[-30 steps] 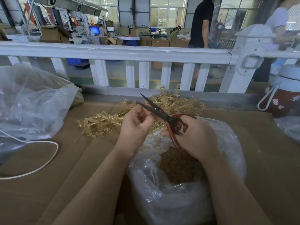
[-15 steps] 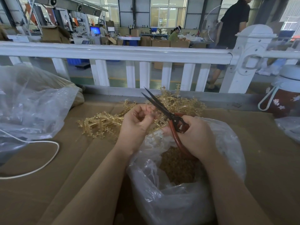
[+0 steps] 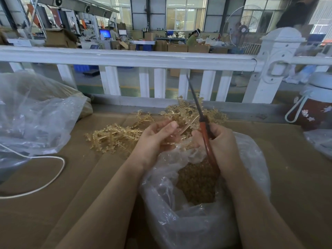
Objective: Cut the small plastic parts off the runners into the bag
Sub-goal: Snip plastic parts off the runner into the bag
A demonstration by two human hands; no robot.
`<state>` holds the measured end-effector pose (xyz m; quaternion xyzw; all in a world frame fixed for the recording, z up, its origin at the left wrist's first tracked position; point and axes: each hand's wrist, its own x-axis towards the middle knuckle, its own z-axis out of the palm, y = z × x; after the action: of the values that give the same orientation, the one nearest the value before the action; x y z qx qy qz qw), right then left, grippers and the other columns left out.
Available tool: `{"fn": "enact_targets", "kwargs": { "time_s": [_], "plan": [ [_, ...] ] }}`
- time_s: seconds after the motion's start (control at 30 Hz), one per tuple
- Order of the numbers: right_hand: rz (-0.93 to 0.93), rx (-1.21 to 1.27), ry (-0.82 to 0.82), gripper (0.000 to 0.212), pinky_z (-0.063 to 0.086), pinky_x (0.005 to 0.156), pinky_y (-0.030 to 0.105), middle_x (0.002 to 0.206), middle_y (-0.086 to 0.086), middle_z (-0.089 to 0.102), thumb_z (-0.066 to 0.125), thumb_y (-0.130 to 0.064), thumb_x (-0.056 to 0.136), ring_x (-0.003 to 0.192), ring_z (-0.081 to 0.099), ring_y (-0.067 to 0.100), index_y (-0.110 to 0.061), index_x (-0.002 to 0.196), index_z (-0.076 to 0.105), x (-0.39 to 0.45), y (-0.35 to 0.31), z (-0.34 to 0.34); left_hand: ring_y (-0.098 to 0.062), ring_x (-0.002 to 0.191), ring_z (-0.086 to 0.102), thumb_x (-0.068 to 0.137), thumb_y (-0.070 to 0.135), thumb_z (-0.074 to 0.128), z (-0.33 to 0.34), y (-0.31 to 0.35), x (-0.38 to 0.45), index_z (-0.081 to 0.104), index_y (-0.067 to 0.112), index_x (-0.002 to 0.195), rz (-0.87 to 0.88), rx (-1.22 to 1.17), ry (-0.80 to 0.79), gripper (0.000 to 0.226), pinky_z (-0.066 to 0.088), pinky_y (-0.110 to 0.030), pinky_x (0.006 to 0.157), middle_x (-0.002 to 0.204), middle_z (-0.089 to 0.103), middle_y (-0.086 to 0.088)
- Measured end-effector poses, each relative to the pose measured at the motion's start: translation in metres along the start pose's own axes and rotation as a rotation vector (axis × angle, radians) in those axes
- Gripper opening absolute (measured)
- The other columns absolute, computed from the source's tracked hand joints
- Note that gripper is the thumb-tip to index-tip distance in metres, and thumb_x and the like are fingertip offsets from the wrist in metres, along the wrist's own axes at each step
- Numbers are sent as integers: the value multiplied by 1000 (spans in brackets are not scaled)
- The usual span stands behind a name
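1. Factory hall in background, boxes, a blue monitor, seated workers; white railing (image 3: 125, 58) runs across behind the counter (image 3: 53, 203), which is covered in brown cardboard.
2. Bag (image 3: 206, 221), clear plastic, sits open on the counter at near centre, between the forearms; small amber parts (image 3: 195, 184) heaped inside it.
3. Runners (image 3: 115, 137), amber plastic, lie in a loose pile on the counter behind the bag, spreading left and up toward the railing.
4. Left hand (image 3: 154, 139) is above the bag's far rim, palm turned up, fingers loosely curled; a thin runner piece (image 3: 186, 129) lies at the fingertips, grip on it too blurred to tell.
5. Right hand (image 3: 221, 141) is clamped on the red handles of the scissors (image 3: 206, 139), just beside the left hand, over the bag.
6. Scissor blades point up and slightly left toward the railing, blurred; they read as 1 line, so closed or nearly so.
7. Second clear bag (image 3: 36, 115) sits crumpled at left on the counter, a white cord (image 3: 53, 178) looping in front of it.
8. Red jug (image 3: 316, 112) with white lid and strap stands at the right edge.
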<state>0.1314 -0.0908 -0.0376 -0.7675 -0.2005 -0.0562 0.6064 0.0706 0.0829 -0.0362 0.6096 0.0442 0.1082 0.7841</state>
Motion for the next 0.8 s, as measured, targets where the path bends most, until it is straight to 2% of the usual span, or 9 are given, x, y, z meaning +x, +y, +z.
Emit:
{"fn": "enact_targets", "kwargs": {
  "time_s": [0.13,0.27,0.43,0.53,0.63,0.7,0.8],
  "plan": [
    [-22,98,46,14,56,64,24,66,4,71,76,-19,90,61,67,15,-8,82,72,0,-1,-3,-13,78,68,64,45,86,-1,-4,-2,76,17,94,-74,119,-162,41,54,-21,68,92,76,-5],
    [-37,147,45,16,54,64,19,63,5,69,74,-17,90,59,64,15,-6,81,70,-1,-2,-3,-6,67,65,63,31,84,2,-3,-2,80,18,88,-39,144,-191,28,52,-16,65,83,75,-3],
    [-16,133,30,18,57,66,31,63,6,68,75,-19,90,59,65,17,-3,82,70,0,-4,-3,-5,70,66,69,26,79,2,-4,-3,80,21,83,21,177,-209,15,50,-14,67,78,74,0],
    [-17,90,35,16,56,68,34,64,2,69,79,-26,85,61,66,15,-11,81,73,0,-4,-3,-9,75,69,74,27,74,3,-3,-2,78,22,84,69,137,-163,11,52,-17,70,84,76,0],
    [19,-2,30,30,59,76,43,72,-3,73,84,-49,72,72,69,16,-21,79,75,1,-2,-2,-11,73,71,78,23,70,2,-2,0,75,18,84,111,-13,-105,9,56,-21,70,82,75,-3],
    [8,-67,11,43,58,75,40,77,-13,73,80,-68,60,74,68,6,-31,80,73,2,2,-3,-11,72,72,78,19,70,2,-3,1,73,14,86,134,-93,-52,11,57,-21,69,81,75,-5],
    [-57,-177,-37,47,48,68,27,84,-32,68,66,-87,53,81,63,-9,-58,89,64,1,5,-2,-13,76,73,76,14,72,1,-3,3,74,12,87,178,-164,-9,12,58,-21,70,84,76,-7]
  ]
}}
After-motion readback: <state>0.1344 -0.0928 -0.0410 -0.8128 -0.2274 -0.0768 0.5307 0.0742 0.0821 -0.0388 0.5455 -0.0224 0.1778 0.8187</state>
